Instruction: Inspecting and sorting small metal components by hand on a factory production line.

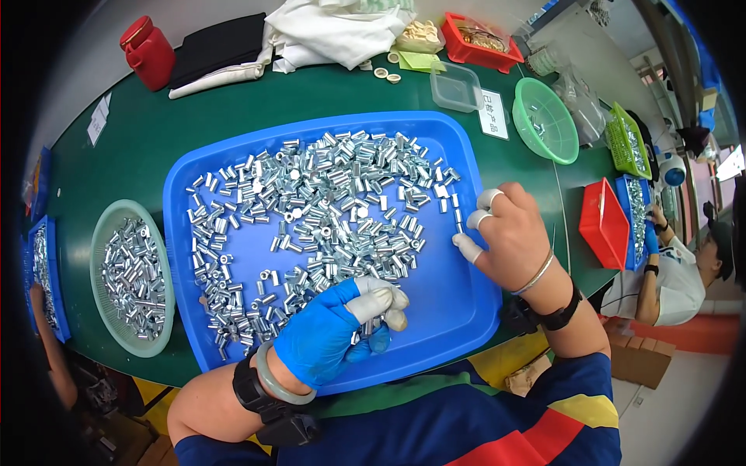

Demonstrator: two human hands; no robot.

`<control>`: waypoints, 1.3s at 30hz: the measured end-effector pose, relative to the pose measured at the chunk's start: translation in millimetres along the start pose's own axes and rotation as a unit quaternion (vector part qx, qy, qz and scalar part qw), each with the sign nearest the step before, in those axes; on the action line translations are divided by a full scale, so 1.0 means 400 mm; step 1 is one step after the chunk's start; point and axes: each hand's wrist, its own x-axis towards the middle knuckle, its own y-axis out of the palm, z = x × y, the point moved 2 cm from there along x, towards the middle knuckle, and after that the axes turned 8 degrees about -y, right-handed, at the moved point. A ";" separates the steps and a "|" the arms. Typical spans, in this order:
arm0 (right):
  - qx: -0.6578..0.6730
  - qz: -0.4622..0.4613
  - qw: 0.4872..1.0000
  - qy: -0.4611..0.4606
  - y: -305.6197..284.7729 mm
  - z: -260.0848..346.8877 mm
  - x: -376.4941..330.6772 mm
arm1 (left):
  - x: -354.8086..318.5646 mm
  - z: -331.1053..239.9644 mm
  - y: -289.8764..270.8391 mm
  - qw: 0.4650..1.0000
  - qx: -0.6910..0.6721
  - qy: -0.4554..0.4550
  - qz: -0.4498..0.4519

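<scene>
A blue tray (435,311) in front of me holds a spread of small silvery metal sleeves (326,194) that look like rivet nuts. My left hand (330,330), in a blue glove with white fingertip covers, is over the tray's near side. Its fingers are curled around a few of these sleeves, mostly hidden in the palm. At the tray's right wall is my right hand (513,233), bare except for white covers on the thumb and two fingers. Thumb and forefinger are bent and slightly apart, close beside a short line of sleeves; nothing shows in their grip.
Left of the tray, a pale green basket (97,272) holds more sleeves. Behind it on the right stand a clear plastic box (457,87), a green basket (571,140) with few pieces and a red bin (486,58). Farther right, a co-worker (676,279) handles parts at another blue tray.
</scene>
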 end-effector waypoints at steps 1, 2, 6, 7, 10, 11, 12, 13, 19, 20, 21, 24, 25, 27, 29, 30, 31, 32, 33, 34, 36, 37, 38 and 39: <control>-0.022 0.007 1.000 0.004 0.009 0.004 0.000 | 0.000 -0.001 0.000 1.000 -0.010 0.000 0.007; -0.043 0.015 0.999 0.008 0.013 0.006 -0.002 | 0.001 -0.002 0.000 1.000 -0.009 -0.001 0.006; -0.006 0.053 0.998 -0.019 0.020 0.007 -0.005 | 0.000 -0.005 0.001 1.000 -0.015 -0.009 0.003; -0.006 0.053 0.998 -0.019 0.021 0.006 -0.003 | 0.000 -0.006 0.003 1.000 -0.002 -0.006 -0.009; -0.030 -0.033 0.999 0.026 0.015 0.002 0.006 | -0.003 -0.001 0.005 0.999 0.020 0.000 -0.034; -0.029 -0.032 0.999 0.026 0.018 0.002 0.011 | -0.005 0.000 0.004 1.000 0.010 -0.003 -0.025; -0.049 -0.001 0.998 0.031 0.023 0.001 0.020 | -0.007 0.002 0.003 1.000 0.001 -0.005 -0.017; -0.071 0.028 0.996 0.037 0.027 -0.001 0.030 | -0.007 0.000 0.003 1.000 -0.007 -0.007 -0.008; -0.091 0.090 0.991 0.032 0.028 0.002 0.052 | -0.007 -0.006 0.009 0.999 0.007 0.014 -0.034; -0.074 0.082 0.994 0.018 0.030 -0.002 0.047 | -0.008 -0.007 0.009 0.999 0.010 0.015 -0.030; -0.057 0.074 0.996 0.004 0.031 -0.008 0.041 | -0.009 -0.007 0.010 0.999 0.013 0.016 -0.027; -0.012 0.064 0.998 -0.024 0.027 -0.009 0.025 | -0.012 -0.007 0.014 0.999 0.016 0.022 -0.028; 0.016 0.060 0.997 -0.037 0.025 -0.004 0.018 | -0.012 -0.007 0.014 0.999 0.018 0.024 -0.029; 0.045 0.057 0.996 -0.050 0.027 0.004 0.010 | -0.011 -0.006 0.014 0.999 0.018 0.024 -0.031; -0.017 0.053 0.997 -0.049 0.030 0.011 0.004 | -0.010 -0.006 0.014 0.999 0.023 0.023 -0.033; -0.048 0.050 0.996 -0.048 0.031 0.013 0.003 | -0.010 -0.005 0.014 0.999 0.023 0.023 -0.034; -0.048 0.049 0.996 -0.048 0.031 0.016 0.005 | -0.008 -0.003 0.013 0.999 0.022 0.020 -0.035; -0.058 0.068 0.995 -0.046 0.032 0.018 0.009 | -0.006 -0.002 0.011 0.999 0.020 0.018 -0.036; -0.068 0.087 0.993 -0.043 0.032 0.019 0.014 | -0.005 -0.001 0.010 0.999 0.019 0.016 -0.036; -0.078 0.106 0.990 -0.040 0.033 0.020 0.016 | -0.004 -0.001 0.009 0.999 0.020 0.016 -0.035; -0.042 0.094 0.994 -0.045 0.033 0.020 0.011 | -0.002 -0.001 0.007 0.999 0.022 0.016 -0.027; -0.005 0.082 0.995 -0.051 0.033 0.020 0.007 | -0.002 -0.001 0.006 0.999 0.022 0.015 -0.023; 0.036 0.070 0.995 -0.059 0.035 0.022 0.006 | -0.004 -0.001 0.006 0.999 0.019 0.016 -0.026; 0.038 0.071 0.995 -0.063 0.033 0.026 0.005 | -0.006 -0.003 0.008 0.999 0.024 0.013 -0.027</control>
